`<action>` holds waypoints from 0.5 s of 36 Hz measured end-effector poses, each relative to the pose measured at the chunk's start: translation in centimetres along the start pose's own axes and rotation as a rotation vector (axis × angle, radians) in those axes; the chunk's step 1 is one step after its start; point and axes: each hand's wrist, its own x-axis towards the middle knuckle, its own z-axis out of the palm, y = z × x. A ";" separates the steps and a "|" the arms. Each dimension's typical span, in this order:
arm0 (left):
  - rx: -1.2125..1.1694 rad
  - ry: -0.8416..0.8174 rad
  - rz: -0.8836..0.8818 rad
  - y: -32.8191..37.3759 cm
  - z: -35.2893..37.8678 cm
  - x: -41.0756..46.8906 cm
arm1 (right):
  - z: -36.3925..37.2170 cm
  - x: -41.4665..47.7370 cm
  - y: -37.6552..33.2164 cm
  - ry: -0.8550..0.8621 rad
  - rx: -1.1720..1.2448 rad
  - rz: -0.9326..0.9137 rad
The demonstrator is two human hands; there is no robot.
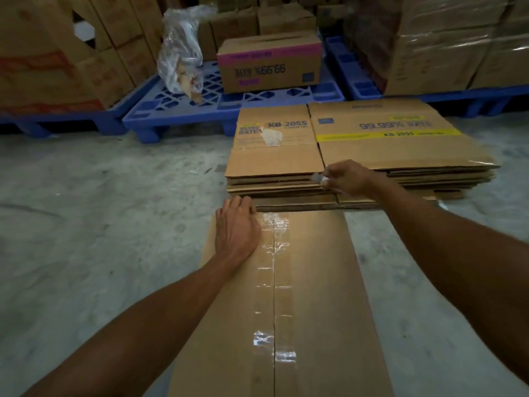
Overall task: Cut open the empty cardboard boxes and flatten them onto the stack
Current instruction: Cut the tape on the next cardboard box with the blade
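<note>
A brown cardboard box (315,296) stands right in front of me, its top seam sealed with clear tape (274,270) running down the middle. My left hand (236,227) rests on the far left corner of that top, fingers curled over the far edge. Beyond it lies a low stack of flattened boxes (372,156) printed "KB-2055". My right hand (347,177) hovers at the stack's near edge, gripping a small pale cutter (319,178) whose tip points left.
Blue plastic pallets (177,110) line the back, carrying an upright box with a pink band (269,67), a crumpled clear plastic bag (180,53) and tall piles of cartons (51,47). Bare concrete floor (100,210) spreads to the left and right of the box.
</note>
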 end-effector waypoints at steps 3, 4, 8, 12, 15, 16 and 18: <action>-0.009 0.028 -0.006 0.0 0.0 0.0 | 1.5 2.6 -4.6 -0.324 -0.175 0.029; -0.008 0.032 -0.012 0.0 0.1 0.0 | 2.4 3.3 -5.2 -0.380 -0.201 0.019; 0.030 0.025 -0.020 0.0 0.5 0.2 | 5.5 4.1 -5.9 -0.459 -0.137 -0.099; 0.057 0.025 -0.035 -0.4 0.9 0.5 | 7.0 3.7 -5.0 -0.417 -0.081 -0.184; 0.036 0.019 -0.036 -0.4 1.0 0.4 | 7.2 3.3 -4.5 -0.410 -0.047 -0.223; 0.030 0.019 -0.037 -0.5 1.0 0.4 | 7.2 3.3 -4.6 -0.407 -0.060 -0.236; 0.020 0.008 -0.042 -0.5 0.9 0.5 | 7.3 3.4 -4.7 -0.397 -0.092 -0.264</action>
